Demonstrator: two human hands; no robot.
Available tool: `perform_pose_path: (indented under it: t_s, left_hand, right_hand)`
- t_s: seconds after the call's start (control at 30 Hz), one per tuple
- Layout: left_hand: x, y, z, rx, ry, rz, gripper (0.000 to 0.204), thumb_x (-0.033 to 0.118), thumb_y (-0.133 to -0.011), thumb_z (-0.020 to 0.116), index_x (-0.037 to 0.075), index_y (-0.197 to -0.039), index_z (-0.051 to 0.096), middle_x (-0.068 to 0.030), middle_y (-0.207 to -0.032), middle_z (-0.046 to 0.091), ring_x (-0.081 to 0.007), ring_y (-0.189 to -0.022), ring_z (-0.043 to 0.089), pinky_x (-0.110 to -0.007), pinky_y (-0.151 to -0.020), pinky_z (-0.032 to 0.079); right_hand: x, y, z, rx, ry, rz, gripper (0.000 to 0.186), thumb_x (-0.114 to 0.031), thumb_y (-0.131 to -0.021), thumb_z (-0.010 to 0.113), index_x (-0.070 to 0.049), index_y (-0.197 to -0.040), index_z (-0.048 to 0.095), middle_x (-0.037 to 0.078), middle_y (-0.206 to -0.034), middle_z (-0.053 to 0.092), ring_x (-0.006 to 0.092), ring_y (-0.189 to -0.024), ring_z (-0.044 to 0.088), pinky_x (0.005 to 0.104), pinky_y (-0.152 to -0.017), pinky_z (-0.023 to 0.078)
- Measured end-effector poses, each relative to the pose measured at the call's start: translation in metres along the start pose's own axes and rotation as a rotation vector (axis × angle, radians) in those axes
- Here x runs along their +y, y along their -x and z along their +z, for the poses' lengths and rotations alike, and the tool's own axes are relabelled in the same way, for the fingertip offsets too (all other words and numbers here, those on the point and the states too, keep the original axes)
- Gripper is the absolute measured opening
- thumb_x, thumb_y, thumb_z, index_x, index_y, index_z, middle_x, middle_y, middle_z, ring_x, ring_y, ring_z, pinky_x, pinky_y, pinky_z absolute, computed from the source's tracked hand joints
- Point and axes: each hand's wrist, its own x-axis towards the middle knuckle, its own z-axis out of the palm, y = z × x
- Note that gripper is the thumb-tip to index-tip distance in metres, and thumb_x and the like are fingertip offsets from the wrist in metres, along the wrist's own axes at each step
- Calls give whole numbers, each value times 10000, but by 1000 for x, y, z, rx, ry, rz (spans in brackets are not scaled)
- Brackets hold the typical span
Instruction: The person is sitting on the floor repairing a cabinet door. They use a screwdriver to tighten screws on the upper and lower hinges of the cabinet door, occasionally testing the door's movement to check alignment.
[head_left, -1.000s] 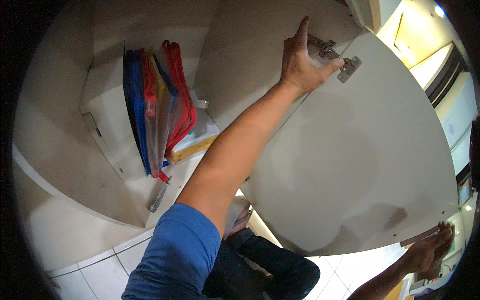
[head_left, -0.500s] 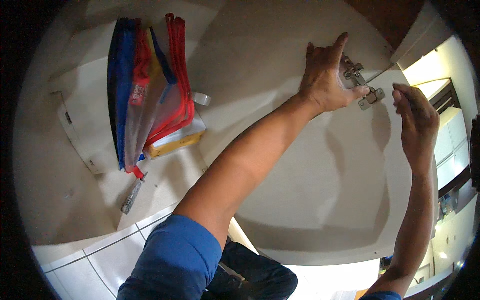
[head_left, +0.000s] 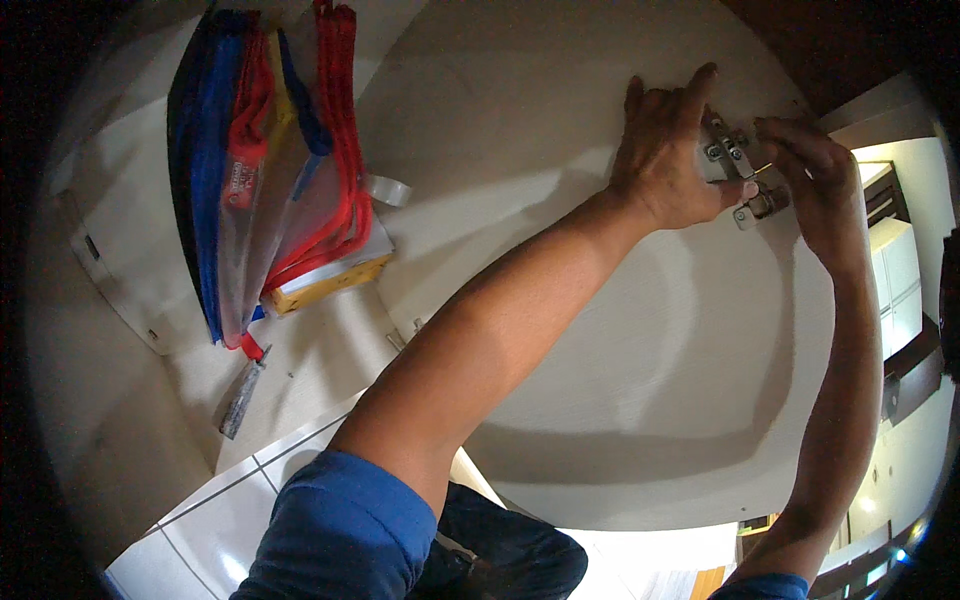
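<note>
My left hand (head_left: 665, 165) is spread on the beige cabinet panel (head_left: 500, 100), fingers apart, its thumb against a metal hinge (head_left: 728, 148) that joins this panel to the pale door (head_left: 590, 400). My right hand (head_left: 810, 170) is at the right of that hinge, fingertips pinched close to the metal. Whatever is between those fingertips is hidden or too small to make out.
At left in the cabinet stand red, blue and clear zip pouches (head_left: 215, 170), on or beside paper and a yellow packet (head_left: 330, 282). A white roll (head_left: 390, 191) and a grey hand tool (head_left: 240, 400) lie nearby. My dark-trousered leg (head_left: 510, 550) is over white floor tiles (head_left: 210, 530).
My left hand has shifted right along the panel with the view. My right hand has risen from the lower right to the hinge, its fingers closing.
</note>
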Motion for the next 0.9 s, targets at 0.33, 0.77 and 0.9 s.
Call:
perform_pose_path:
  t_s: [0.33, 0.77, 0.9]
  left_hand:
    - [0, 0, 0, 37, -91, 44, 1212, 431, -564, 915, -37, -1467, 254, -211, -1142, 569, -368, -1080, 530, -521, -1062, 314]
    - [0, 5, 3, 36, -87, 1, 1241, 488, -595, 888, -36, -1490, 208, -234, -1198, 568, -395, -1123, 521, -584, -1123, 243]
    - [-2, 4, -1, 29, -56, 19, 1238, 482, -590, 889, -51, -1482, 216, -200, -1163, 602, -395, -1116, 524, -543, -1080, 296]
  right_hand:
    - [-2, -16, 8, -77, -65, 57, 303, -84, -809, 685, -57, -1109, 705, 86, -1088, 714, 222, -938, 694, 341, -827, 548]
    - [-23, -33, 17, -187, 248, -30, 239, -162, -896, 617, -104, -1114, 696, 104, -1092, 693, 297, -938, 686, 388, -814, 551]
    - [-28, -33, 24, -91, 356, -154, 171, -66, -859, 668, -69, -1025, 705, 166, -965, 713, 326, -886, 696, 397, -794, 542]
